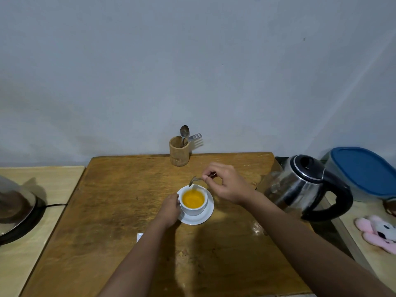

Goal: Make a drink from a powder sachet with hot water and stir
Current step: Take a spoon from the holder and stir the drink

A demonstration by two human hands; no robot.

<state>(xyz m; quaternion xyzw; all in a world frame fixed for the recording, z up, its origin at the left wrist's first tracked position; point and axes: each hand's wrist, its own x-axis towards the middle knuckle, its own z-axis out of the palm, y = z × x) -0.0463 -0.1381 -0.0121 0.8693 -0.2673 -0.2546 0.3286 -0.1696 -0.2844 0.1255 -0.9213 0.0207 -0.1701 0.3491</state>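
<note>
Left hand (170, 207) closed against left side of white cup (194, 203). Cup sits on saucer (198, 218), centre of wooden table (120, 200), filled with orange drink (192, 198). Right hand (227, 183) pinches spoon (196, 180) handle, bowl just above cup's far rim. Kettle (304, 185) at right edge.

Wooden table (120, 211): saucer (199, 219), cutlery holder (179, 152), kettle (300, 185)

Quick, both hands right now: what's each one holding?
Left hand: closed on the white cup, steadying it on its saucer.
Right hand: pinching the spoon above the cup.
</note>
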